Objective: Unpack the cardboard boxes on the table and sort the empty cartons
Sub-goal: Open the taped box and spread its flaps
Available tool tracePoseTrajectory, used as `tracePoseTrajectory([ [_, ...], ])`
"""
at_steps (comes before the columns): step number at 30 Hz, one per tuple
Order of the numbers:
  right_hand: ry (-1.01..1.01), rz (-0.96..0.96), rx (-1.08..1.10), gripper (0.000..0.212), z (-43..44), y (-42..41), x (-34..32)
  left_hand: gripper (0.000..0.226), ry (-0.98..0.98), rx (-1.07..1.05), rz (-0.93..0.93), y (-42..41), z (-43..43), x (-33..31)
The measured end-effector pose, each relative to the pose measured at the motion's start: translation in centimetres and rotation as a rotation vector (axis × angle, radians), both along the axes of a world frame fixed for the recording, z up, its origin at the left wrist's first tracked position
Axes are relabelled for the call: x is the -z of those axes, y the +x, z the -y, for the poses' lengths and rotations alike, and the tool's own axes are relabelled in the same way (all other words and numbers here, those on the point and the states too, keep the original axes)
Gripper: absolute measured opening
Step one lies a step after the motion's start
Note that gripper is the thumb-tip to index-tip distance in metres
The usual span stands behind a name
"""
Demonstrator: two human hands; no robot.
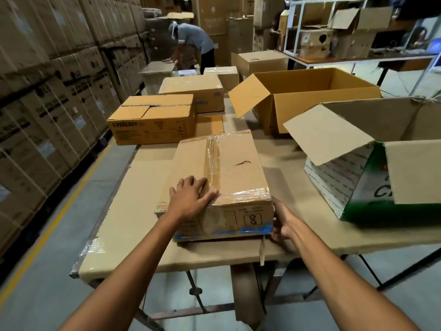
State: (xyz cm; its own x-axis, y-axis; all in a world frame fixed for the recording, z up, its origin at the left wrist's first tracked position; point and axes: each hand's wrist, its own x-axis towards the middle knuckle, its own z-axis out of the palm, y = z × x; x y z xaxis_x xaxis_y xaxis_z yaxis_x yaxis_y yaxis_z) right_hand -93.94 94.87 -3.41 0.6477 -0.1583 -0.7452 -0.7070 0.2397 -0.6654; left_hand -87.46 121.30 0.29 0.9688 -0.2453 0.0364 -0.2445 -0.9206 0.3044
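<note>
My card-topped table holds a taped brown cardboard box; a yellow cardboard box sits at eleven o'clock.

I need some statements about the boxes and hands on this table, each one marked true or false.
1. The left hand rests flat on the taped box. True.
2. The taped box is already open. False: tape seals its top seam.
3. The right hand lies on top of that box. False: it holds the near right corner.
4. The Eveready box has its flaps shut. True.
5. The big yellow box is closed. False: its flaps stand open.
</note>
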Motion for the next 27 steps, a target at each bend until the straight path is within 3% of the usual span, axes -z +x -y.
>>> tracePoseTrajectory([
  [4,0.119,0.253,-0.021,0.053,-1.8,1.2,-3.0,0.085,-0.223,0.012,-0.049,-0.2,0.9,-2.6],
  [8,0.188,0.43,0.051,0.043,-4.1,2.6,-5.1,0.094,-0.504,-0.097,-0.133,0.1,0.6,-3.6],
  [13,-0.008,0.554,0.021,0.037,-5.6,3.6,-9.1,0.067,-0.733,-0.068,-0.041,0.2,-0.1,-4.8],
  [16,-0.115,0.574,0.012,0.04,-5.5,4.8,-10.8,0.073,-0.864,-0.014,-0.018,-0.1,0.0,-5.2],
  [21,-0.419,0.587,-0.041,0.049,-6.0,4.8,-13.3,0.06,-1.217,-0.052,-0.253,-0.6,0.8,-7.9],
  [24,-0.653,0.59,-0.101,0.04,-6.7,4.0,-13.9,0.089,-1.234,-0.071,-0.45,0.1,0.6,-7.6],
  [27,-0.777,0.627,-0.148,0.035,-6.8,3.4,-13.6,0.084,-1.248,-0.074,-0.521,0.9,0.8,-7.0],
])
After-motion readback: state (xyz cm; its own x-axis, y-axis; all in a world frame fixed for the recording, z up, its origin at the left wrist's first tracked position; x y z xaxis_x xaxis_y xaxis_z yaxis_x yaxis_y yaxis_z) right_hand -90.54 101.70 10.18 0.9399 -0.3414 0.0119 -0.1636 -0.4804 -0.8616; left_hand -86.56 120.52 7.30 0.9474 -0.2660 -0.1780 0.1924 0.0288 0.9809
